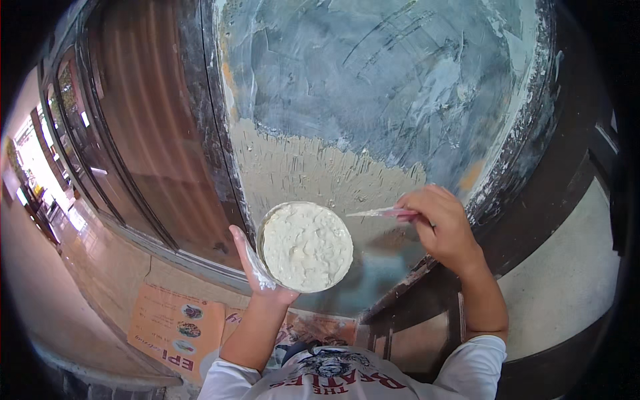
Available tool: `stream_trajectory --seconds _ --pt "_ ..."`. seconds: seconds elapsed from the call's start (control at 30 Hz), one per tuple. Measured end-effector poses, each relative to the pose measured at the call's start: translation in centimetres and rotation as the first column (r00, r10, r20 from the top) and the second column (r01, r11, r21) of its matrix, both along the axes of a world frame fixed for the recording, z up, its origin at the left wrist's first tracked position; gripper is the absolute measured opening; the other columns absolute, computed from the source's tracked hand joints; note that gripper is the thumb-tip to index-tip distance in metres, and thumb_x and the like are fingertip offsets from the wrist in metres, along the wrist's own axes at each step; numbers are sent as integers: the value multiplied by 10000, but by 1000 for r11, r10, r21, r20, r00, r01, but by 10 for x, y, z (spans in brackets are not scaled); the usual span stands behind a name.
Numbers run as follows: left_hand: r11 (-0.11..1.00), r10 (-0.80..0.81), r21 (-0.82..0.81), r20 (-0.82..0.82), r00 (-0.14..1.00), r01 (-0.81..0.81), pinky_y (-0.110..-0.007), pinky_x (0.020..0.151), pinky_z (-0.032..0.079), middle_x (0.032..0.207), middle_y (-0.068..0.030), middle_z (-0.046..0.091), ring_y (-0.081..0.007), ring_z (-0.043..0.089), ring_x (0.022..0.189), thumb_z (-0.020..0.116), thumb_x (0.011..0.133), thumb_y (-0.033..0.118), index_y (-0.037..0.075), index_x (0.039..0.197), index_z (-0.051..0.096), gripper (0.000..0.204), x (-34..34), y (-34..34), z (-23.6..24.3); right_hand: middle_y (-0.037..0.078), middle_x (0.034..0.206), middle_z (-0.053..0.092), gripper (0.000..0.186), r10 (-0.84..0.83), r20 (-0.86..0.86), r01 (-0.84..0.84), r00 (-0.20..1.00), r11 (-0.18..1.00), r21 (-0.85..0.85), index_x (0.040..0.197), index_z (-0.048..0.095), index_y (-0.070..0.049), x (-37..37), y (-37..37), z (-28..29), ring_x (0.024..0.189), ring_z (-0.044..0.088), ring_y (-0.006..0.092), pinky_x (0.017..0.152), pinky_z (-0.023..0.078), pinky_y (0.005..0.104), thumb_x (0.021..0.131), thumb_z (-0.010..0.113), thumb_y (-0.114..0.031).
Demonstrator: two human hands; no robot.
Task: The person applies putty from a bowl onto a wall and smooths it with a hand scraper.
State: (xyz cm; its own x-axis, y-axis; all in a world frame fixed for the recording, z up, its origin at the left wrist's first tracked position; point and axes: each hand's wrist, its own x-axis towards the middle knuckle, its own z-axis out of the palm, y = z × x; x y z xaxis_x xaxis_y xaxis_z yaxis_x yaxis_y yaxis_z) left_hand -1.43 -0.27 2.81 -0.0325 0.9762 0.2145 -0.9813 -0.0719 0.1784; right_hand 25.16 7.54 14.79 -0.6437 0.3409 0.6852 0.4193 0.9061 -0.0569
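Grey-blue, trowel-smeared wall (373, 73) fills twelve o'clock. Right hand (435, 221) pinches a thin, pink-handled scraper (381, 213), long axis toward nine o'clock; left hand (267, 283) cups a pale round tub (261, 238) of off-white paste (307, 248) at eight o'clock from its tip.

White T-shirt (353, 385) and uncovered forearms (252, 337)

You are wearing a white T-shirt, its front showing a dark, finely detailed drawing (328, 363) with dark red lettering (387, 381) curving next to it. Your left sleeve (227, 380) and right sleeve (477, 363) are both white and short, leaving your forearms showing. Your left hand (269, 291) is bearing white smears (257, 268) along one side.
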Motion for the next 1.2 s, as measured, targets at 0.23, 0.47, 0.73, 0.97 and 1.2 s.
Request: stream_trajectory --seconds 0.23,0.47,0.73,0.97,1.2 --pt "998 -16 60 -9 1000 16 -536 1093 419 1472 -209 484 -395 517 1302 312 893 823 30 1460 447 984 10 4 11 -12 1043 683 248 68 300 -169 951 930 325 1043 658 -156 -27 -32 20 1011 655 233 743 484 357 797 672 -186" --pt "999 35 -36 -72 997 -38 -519 1103 408 1463 -208 491 -379 521 1300 295 900 819 22 1462 439 985 20 -4 20 20 1081 696 258 113 315 -218 942 921 322 1041 670 -139 -31 -36 22 1032 679 289 797 558 381 790 697 -191" --pt "998 10 -67 -94 996 -16 -495 1115 407 1482 -219 467 -375 515 1311 284 906 818 -4 1468 424 1005 29 -9 28 10 1105 686 287 140 327 -259 935 898 356 1049 674 -141 -36 -30 20 1042 677 287 774 564 360 773 720 -206" --pt "999 -46 -11 -17 999 45 -503 1108 414 1472 -229 476 -380 524 1301 313 921 788 -7 1465 427 971 29 -9 29 14 1074 677 276 142 340 -272 929 888 372 1033 685 -133 -44 -30 23 1044 675 285 782 564 376 771 720 -213" --pt "999 -18 25 -62 998 20 -503 1107 409 1468 -210 487 -372 523 1305 278 901 821 16 1467 429 996 12 -6 20 19 1064 675 259 109 352 -235 930 911 338 1013 682 -131 -38 -29 19 1038 674 294 791 567 387 770 722 -210"
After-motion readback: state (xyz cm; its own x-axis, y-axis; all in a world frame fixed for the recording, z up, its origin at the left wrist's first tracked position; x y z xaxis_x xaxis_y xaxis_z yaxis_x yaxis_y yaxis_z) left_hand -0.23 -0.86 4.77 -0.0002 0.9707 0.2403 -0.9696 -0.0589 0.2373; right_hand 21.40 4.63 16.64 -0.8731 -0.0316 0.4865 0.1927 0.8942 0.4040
